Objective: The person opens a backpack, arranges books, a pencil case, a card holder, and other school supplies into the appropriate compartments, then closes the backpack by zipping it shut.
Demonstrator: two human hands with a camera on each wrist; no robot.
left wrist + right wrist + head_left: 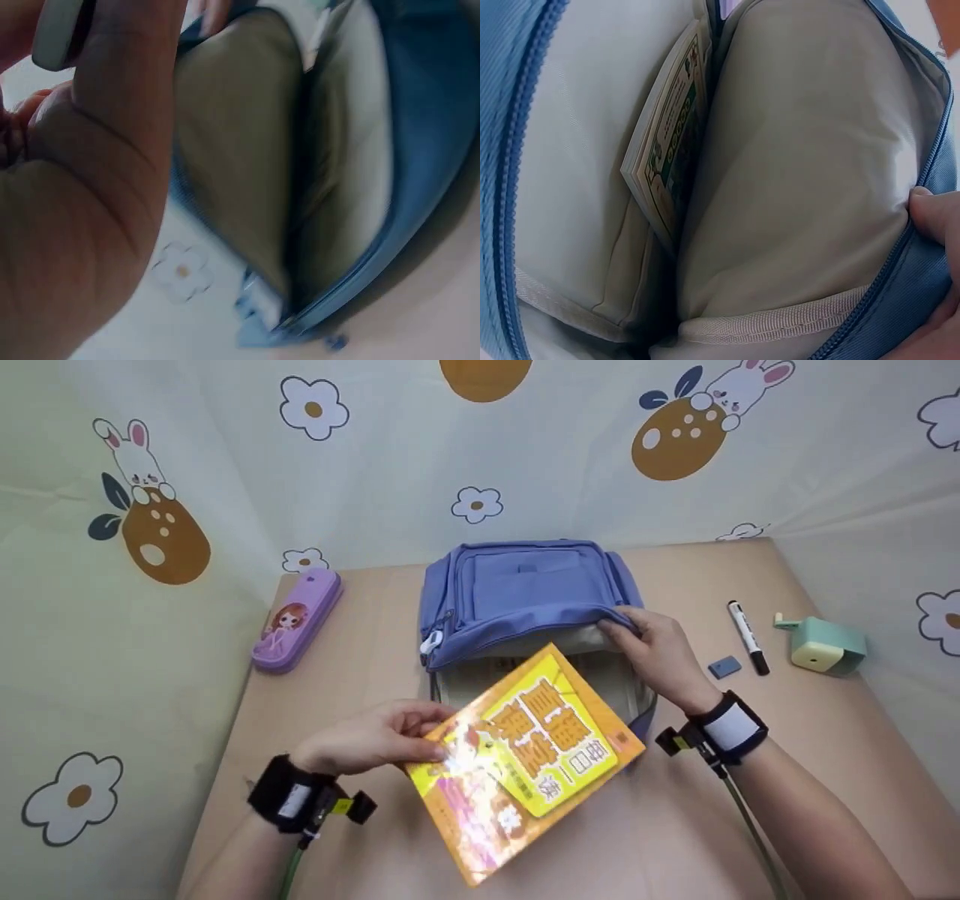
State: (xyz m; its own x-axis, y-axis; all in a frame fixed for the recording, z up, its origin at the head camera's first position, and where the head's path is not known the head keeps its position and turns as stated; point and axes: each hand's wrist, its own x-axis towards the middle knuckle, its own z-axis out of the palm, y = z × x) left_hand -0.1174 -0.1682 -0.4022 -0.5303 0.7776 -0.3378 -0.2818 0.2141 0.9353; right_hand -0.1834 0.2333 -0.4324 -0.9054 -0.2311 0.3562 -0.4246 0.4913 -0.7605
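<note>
My left hand [390, 737] pinches an orange and yellow book [551, 727] by its left corner, thumb on the cover. The book is tilted in front of the open mouth of a blue backpack [525, 577]. With thumb and fingers, my right hand [664, 656] grips the upper edge of the backpack's opening at its right side and holds it raised. In the right wrist view, that thumb [930, 214] presses by the zipper. Inside the pale lining stands another thin book [671, 135] with a green patterned cover. The left wrist view is blurred and does not show the held book.
A purple pencil case [298, 619] lies at the left of the table. To the right are a blue-grey eraser [724, 667], a black-and-white marker [748, 636] and a green pencil sharpener [827, 646] with a crank. Patterned curtain [390, 457] surrounds the table's back and sides.
</note>
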